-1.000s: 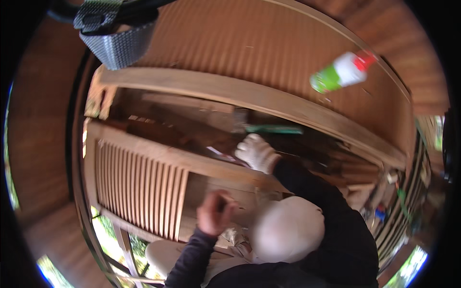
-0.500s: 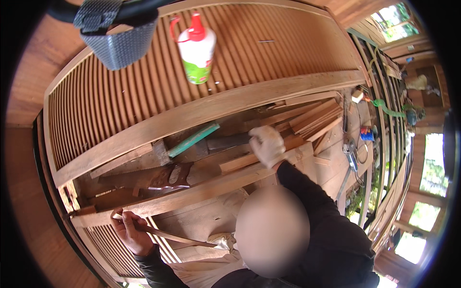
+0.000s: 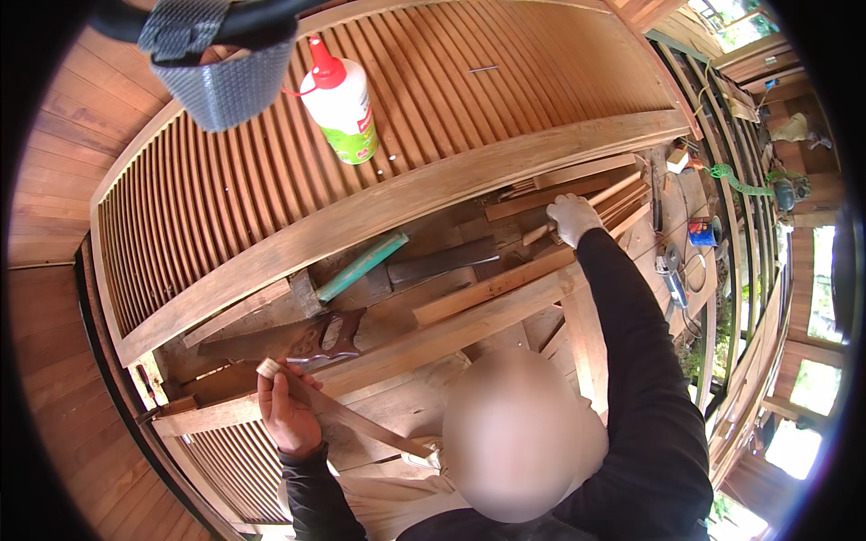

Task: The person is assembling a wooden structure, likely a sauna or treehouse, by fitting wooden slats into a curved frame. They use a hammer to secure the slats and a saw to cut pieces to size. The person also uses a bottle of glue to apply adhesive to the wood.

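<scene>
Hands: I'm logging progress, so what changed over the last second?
The gloved right hand reached farther out, onto the stacked slats. The left hand keeps gripping its strip. The glue bottle still lies on the louvred panel.

The floor is made of warm brown wooden boards point(image 3: 54, 180). A big slatted wooden panel point(image 3: 271, 171) lies flat, with a long pale wooden beam point(image 3: 433, 194) along its edge. Bright daylight and green leaves point(image 3: 722, 27) show at the open side.
</scene>
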Motion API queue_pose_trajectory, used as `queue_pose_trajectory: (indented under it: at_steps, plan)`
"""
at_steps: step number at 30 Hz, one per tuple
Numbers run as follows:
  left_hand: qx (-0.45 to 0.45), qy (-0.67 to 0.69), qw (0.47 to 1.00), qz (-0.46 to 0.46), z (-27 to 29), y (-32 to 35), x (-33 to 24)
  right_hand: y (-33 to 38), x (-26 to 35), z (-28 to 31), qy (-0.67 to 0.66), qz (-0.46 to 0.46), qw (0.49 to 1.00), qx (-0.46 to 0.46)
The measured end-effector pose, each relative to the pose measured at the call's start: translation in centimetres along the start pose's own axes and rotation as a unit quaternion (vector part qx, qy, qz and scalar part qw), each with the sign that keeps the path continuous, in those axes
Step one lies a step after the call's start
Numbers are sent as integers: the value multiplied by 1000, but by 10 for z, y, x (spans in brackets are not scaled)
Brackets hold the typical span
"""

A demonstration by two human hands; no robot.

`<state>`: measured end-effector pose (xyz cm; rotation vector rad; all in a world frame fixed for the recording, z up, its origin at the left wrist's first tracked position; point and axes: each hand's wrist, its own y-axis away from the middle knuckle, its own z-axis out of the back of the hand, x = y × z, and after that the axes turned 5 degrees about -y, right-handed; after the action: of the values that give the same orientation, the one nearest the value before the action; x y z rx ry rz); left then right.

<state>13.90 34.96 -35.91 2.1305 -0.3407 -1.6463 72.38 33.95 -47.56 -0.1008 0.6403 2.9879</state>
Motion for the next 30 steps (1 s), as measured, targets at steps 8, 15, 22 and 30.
queue_pose_trajectory:
  at_steps: [8,15,22,30]
  plan:
    - [23,-69,997,-15,-8,-8,18,9,53,103,-25,90,979,-179]
    - [96,-38,995,14,-37,-20,2,44,153,229,-109,136,969,-176]
    - [106,-59,992,19,-22,-17,-15,45,263,299,-572,261,776,-43]
    - [95,-189,977,18,16,-29,-16,-10,416,140,-730,289,609,108]
